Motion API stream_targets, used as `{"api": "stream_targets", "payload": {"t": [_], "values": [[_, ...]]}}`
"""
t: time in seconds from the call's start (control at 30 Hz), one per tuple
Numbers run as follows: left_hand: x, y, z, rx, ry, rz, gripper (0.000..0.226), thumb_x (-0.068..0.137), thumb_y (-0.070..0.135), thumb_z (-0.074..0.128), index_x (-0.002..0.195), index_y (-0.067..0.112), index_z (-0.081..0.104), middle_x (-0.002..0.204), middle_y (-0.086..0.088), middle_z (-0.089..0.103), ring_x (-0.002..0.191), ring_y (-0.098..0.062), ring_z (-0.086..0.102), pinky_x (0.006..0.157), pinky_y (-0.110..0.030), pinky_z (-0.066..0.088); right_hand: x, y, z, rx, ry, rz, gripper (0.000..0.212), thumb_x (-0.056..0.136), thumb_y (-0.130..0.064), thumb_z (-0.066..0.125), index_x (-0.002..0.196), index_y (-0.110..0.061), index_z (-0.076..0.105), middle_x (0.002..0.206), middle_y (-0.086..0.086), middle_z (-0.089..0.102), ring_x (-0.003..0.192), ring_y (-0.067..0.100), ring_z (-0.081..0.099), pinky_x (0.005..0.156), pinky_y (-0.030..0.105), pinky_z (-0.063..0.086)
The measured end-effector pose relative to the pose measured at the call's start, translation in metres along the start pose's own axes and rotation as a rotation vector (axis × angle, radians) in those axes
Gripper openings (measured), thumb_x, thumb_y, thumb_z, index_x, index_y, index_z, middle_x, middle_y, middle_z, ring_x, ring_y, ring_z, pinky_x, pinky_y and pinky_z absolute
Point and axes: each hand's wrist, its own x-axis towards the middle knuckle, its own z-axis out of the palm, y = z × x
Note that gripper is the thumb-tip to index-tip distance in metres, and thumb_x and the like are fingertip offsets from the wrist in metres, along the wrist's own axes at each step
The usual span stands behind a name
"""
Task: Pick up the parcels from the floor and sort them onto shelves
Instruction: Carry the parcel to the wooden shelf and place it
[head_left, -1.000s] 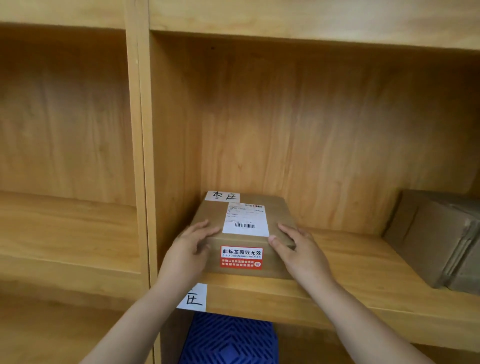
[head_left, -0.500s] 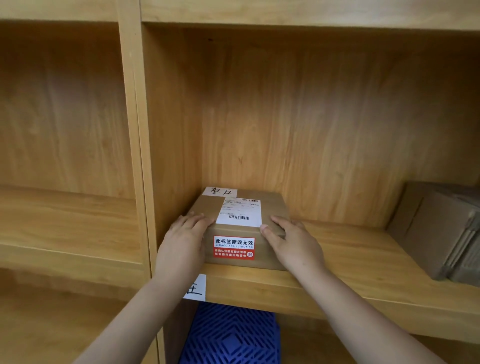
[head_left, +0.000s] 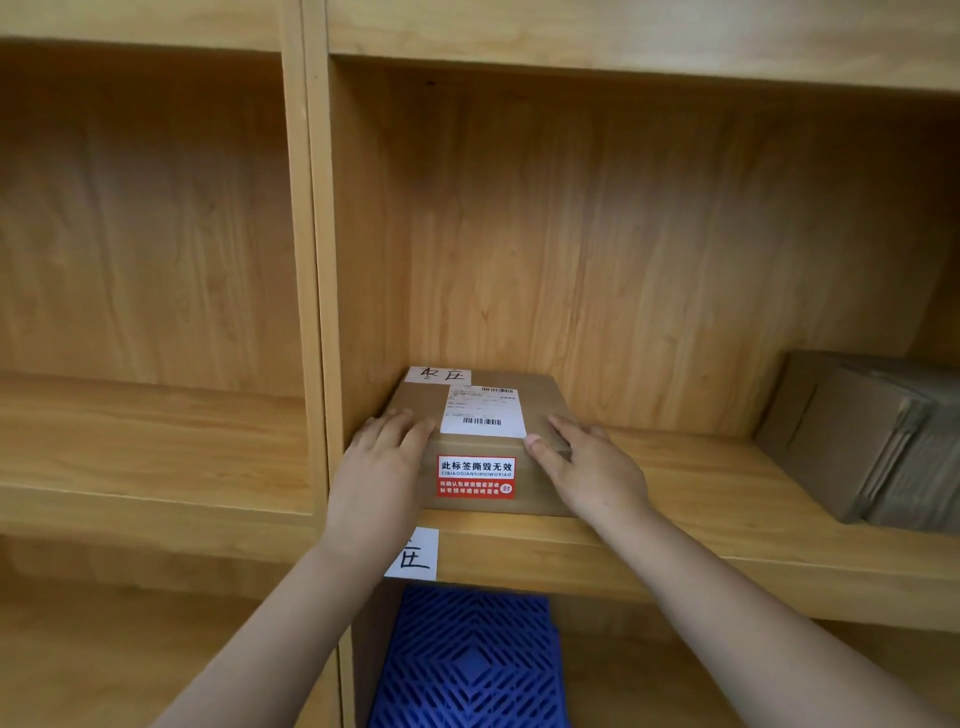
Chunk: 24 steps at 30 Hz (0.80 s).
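The cardboard parcel (head_left: 483, 447) is sitting flat on the wooden shelf (head_left: 675, 499), tucked into the left rear corner of the compartment, beside the upright divider (head_left: 322, 291). It is being touched on both front corners: left hand (head_left: 376, 480) and right hand (head_left: 592, 473) are being laid against it with fingers straight, nothing gripped. A shipping label is showing on top, a red sticker on the front face. Another box (head_left: 862, 441) is being kept at the right end, well apart. A blue crate (head_left: 467, 660) is seen below.
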Motion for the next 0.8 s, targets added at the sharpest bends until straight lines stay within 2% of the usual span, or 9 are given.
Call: {"api": "stream_targets", "payload": {"t": [0.17, 0.37, 0.53, 0.8], "values": [[-0.014, -0.002, -0.012, -0.09, 0.05, 0.0, 0.044, 0.075, 0.004, 0.063, 0.119, 0.013, 0.059, 0.124, -0.008, 0.062, 0.118, -0.027, 0.054, 0.097, -0.041, 0.043, -0.02, -0.001, -0.001, -0.008, 0.145, -0.056, 0.067, 0.084, -0.061, 0.046, 0.142, -0.03, 0.035, 0.145, 0.005, 0.04, 0.134, 0.024, 0.037, 0.105, 0.039, 0.037], [-0.026, -0.003, -0.013, -0.122, 0.033, 0.027, 0.042, 0.075, 0.011, 0.068, 0.116, 0.016, 0.06, 0.121, -0.005, 0.063, 0.113, -0.026, 0.057, 0.093, -0.04, 0.046, -0.048, -0.011, 0.002, -0.112, 0.273, -0.134, 0.06, 0.084, -0.043, 0.058, 0.139, -0.026, 0.041, 0.145, 0.002, 0.04, 0.133, 0.022, 0.034, 0.106, 0.038, 0.029], [-0.045, -0.003, -0.019, -0.119, 0.031, 0.069, 0.043, 0.072, 0.009, 0.07, 0.113, 0.017, 0.063, 0.115, -0.002, 0.066, 0.108, -0.023, 0.059, 0.091, -0.038, 0.046, -0.068, -0.014, 0.004, -0.112, 0.236, -0.161, 0.058, 0.085, -0.035, 0.059, 0.139, -0.025, 0.041, 0.145, 0.001, 0.04, 0.133, 0.021, 0.035, 0.106, 0.038, 0.029], [-0.089, 0.007, -0.044, -0.068, -0.038, -0.033, 0.044, 0.076, 0.016, 0.068, 0.119, 0.019, 0.059, 0.121, -0.001, 0.064, 0.112, -0.022, 0.058, 0.091, -0.038, 0.047, -0.108, -0.004, 0.005, -0.076, 0.134, -0.263, 0.054, 0.085, -0.028, 0.059, 0.137, -0.025, 0.044, 0.144, 0.0, 0.041, 0.13, 0.022, 0.04, 0.106, 0.039, 0.033]]}}
